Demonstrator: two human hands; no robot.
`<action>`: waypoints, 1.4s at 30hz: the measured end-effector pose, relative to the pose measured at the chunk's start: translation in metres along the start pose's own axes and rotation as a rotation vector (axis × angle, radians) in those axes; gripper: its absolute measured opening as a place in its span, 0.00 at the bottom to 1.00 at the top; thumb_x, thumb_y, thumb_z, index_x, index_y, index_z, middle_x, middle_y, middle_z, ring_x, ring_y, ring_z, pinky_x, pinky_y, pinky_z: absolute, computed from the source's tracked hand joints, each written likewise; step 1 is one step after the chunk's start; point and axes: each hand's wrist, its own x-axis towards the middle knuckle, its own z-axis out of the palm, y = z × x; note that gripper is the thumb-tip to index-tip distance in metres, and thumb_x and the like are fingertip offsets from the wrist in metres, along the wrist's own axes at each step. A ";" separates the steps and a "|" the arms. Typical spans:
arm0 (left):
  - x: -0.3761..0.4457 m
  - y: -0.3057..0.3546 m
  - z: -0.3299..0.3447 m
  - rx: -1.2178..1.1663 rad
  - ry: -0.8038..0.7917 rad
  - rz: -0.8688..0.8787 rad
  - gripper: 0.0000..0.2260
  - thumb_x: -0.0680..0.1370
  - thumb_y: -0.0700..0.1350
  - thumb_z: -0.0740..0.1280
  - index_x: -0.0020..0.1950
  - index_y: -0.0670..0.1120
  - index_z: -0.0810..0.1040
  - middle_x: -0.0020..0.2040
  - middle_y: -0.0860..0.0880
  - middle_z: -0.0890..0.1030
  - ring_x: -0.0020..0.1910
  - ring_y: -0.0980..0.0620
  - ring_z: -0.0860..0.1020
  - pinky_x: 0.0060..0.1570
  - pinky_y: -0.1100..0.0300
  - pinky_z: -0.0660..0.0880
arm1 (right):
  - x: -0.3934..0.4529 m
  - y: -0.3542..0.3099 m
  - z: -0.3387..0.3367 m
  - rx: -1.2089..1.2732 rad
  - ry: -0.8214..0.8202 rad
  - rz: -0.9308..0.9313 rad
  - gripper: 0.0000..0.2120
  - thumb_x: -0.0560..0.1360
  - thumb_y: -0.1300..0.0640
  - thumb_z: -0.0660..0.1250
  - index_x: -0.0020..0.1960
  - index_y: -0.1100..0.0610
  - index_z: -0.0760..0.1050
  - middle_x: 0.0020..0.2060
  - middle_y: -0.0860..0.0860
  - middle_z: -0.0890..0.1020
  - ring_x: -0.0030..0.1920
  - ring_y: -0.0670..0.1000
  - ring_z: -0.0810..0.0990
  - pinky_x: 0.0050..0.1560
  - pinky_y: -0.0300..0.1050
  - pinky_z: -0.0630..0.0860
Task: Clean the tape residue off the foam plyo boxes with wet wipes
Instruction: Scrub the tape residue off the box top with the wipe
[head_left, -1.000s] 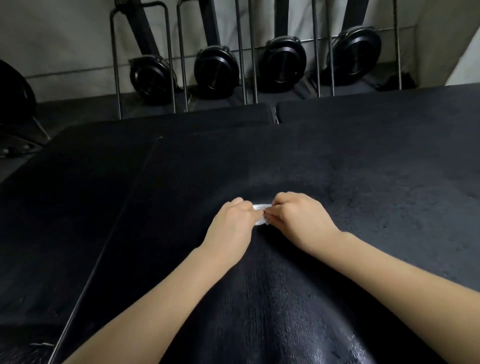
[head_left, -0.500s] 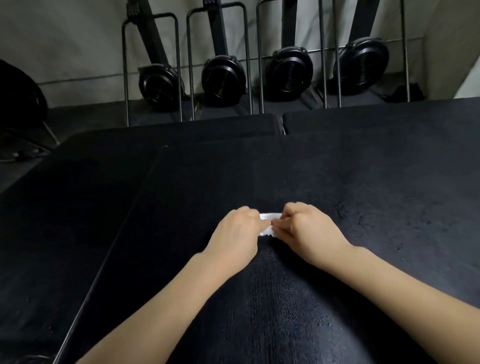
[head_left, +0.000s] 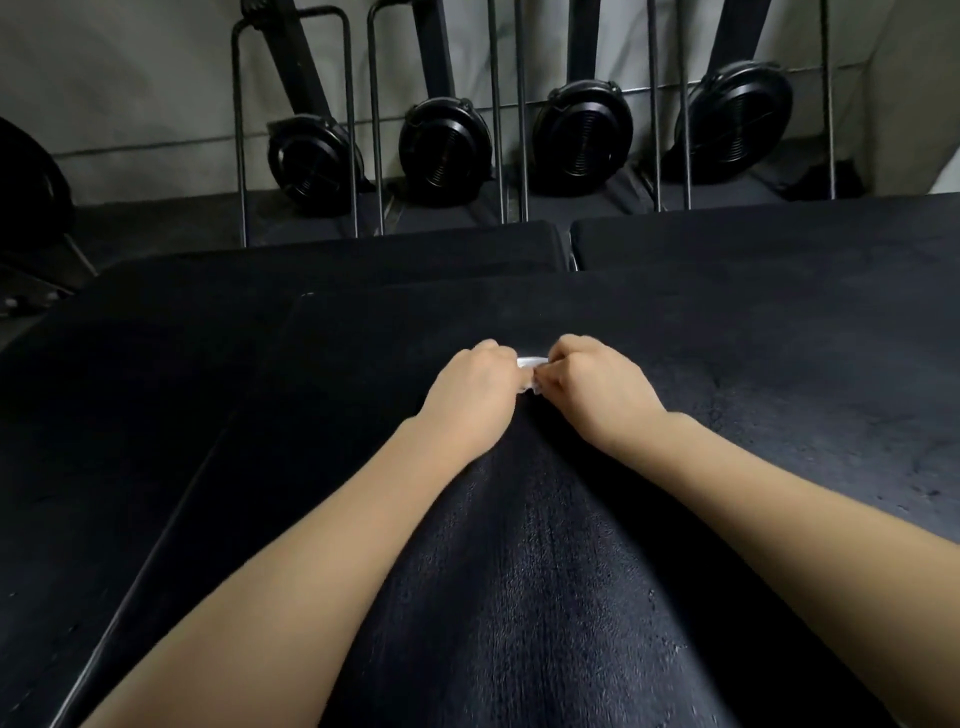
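**Both hands work one wipe along the top of the box**

On the black foam plyo box (head_left: 571, 597), the two hands sit a little farther from the camera than they did a second ago, with the wet wipe (head_left: 531, 364) carried up the surface between them. Behind them, toward the viewer, a glossy band runs down the box top, which I read as the damp track of the wiping. That suggests the scrubbing is well under way on this box, though no tape residue can be made out on the dark surface, so how much is left is hard to judge.

The left hand (head_left: 475, 387) and right hand (head_left: 597, 387) lie knuckles up, almost touching, forearms converging from the lower corners. Each has its fingers curled and pinches an end of the wipe, of which only a small white strip shows in the gap between them; the rest is hidden under the fingers. The wipe seems to be pressed against the box top near its middle.

More black boxes (head_left: 779, 249) stand beyond, and four round black machines (head_left: 444, 148) with metal frames line the wall
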 end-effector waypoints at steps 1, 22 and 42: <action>0.009 -0.001 0.000 0.001 -0.014 -0.027 0.15 0.73 0.33 0.58 0.50 0.49 0.77 0.45 0.48 0.68 0.43 0.47 0.71 0.37 0.56 0.66 | 0.006 0.003 0.003 -0.010 -0.006 0.011 0.13 0.78 0.48 0.61 0.48 0.55 0.80 0.48 0.49 0.76 0.49 0.53 0.76 0.39 0.43 0.65; 0.037 -0.027 0.009 0.018 0.085 0.079 0.26 0.73 0.31 0.59 0.62 0.56 0.79 0.46 0.50 0.77 0.48 0.50 0.71 0.50 0.55 0.69 | 0.035 0.014 -0.010 -0.032 -0.041 -0.143 0.14 0.81 0.50 0.62 0.51 0.57 0.82 0.47 0.49 0.75 0.48 0.55 0.76 0.41 0.47 0.72; 0.041 -0.032 0.013 0.035 0.082 0.073 0.24 0.73 0.32 0.58 0.60 0.55 0.78 0.45 0.52 0.76 0.47 0.51 0.70 0.47 0.57 0.66 | 0.036 0.020 -0.010 0.034 -0.012 -0.213 0.14 0.82 0.50 0.64 0.51 0.56 0.85 0.45 0.49 0.76 0.45 0.56 0.76 0.43 0.51 0.76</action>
